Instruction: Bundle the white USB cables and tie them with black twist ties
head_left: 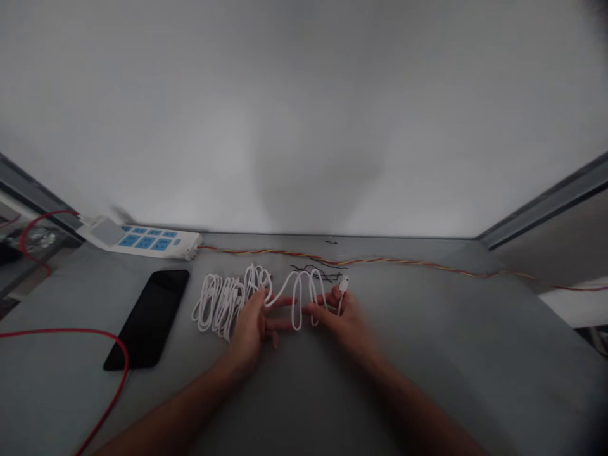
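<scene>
A white USB cable (297, 297) hangs in loose loops between my two hands. My right hand (339, 313) pinches some of its loops, and the USB plug (344, 283) sticks up beyond the fingers. With thumb and fingers, my left hand (251, 323) grips another stretch of the same cable. Just left of that hand, several coiled white cables (213, 304) lie side by side on the table, partly hidden by it. Thin black ties (323, 272) are scattered behind the looped cable.
A black phone (149, 320) lies at the left, with a red cable (85, 330) curving over its lower end. Behind it sits a white power strip (152, 242) with blue sockets. A twisted red and yellow wire (380, 259) runs along the back by the white wall (427, 126).
</scene>
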Demonstrator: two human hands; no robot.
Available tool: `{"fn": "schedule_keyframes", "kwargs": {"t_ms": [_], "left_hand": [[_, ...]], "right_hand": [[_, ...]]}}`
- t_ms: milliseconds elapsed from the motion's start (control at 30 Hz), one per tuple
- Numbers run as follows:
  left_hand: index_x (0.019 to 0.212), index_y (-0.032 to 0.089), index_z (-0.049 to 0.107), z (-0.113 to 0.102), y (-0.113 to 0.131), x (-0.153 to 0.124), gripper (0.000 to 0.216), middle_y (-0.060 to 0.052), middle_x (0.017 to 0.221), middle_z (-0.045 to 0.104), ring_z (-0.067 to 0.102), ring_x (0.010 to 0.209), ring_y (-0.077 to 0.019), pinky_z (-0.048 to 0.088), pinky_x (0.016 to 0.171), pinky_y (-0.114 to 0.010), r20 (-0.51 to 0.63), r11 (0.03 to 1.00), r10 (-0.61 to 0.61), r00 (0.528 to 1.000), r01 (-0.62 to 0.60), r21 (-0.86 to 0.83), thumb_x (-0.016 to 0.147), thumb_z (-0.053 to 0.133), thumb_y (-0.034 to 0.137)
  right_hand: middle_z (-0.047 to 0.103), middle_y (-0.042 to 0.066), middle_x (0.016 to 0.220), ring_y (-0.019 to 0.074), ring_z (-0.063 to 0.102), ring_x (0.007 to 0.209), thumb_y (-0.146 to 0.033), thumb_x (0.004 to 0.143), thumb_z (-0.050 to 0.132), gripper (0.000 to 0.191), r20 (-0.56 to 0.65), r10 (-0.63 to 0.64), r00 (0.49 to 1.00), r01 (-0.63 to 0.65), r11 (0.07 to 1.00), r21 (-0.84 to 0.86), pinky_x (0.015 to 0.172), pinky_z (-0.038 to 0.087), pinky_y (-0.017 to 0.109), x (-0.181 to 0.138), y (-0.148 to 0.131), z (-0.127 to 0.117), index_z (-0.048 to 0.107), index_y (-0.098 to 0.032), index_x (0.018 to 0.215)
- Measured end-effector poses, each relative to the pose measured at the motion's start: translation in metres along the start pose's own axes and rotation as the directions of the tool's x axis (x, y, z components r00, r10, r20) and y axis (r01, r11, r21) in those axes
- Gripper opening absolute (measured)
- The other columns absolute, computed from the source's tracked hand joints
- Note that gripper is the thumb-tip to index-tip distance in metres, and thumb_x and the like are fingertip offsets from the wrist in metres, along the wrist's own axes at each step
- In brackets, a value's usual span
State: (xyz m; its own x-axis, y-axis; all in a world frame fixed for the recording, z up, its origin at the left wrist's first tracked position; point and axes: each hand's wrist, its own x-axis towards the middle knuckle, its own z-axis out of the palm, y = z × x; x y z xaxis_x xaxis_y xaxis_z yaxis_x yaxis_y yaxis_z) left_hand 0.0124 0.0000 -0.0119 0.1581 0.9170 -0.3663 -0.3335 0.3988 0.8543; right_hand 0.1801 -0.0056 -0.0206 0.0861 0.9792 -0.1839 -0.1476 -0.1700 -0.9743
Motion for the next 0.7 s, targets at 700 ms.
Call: {"fn": "schedule_keyframes", "kwargs": {"t_ms": [700], "left_hand": [[0.122,0.015,0.054,-0.001,-0.003,-0.003,0.053,-0.01,0.09,0.072,0.069,0.069,-0.02,0.037,0.037,-0.018,0.1,0.931,0.079,0.992,-0.109,0.349,0.076,0.067,0.037]], "right_hand": [[0.065,-0.003,0.071,0.0189,0.066,0.065,-0.038,0.063,0.078,0.045,-0.164,-0.151,0.975,0.147,0.989,-0.034,0.061,0.05,0.032,0.011,0.011,-0.008,0.037,-0.025,0.075]]}}
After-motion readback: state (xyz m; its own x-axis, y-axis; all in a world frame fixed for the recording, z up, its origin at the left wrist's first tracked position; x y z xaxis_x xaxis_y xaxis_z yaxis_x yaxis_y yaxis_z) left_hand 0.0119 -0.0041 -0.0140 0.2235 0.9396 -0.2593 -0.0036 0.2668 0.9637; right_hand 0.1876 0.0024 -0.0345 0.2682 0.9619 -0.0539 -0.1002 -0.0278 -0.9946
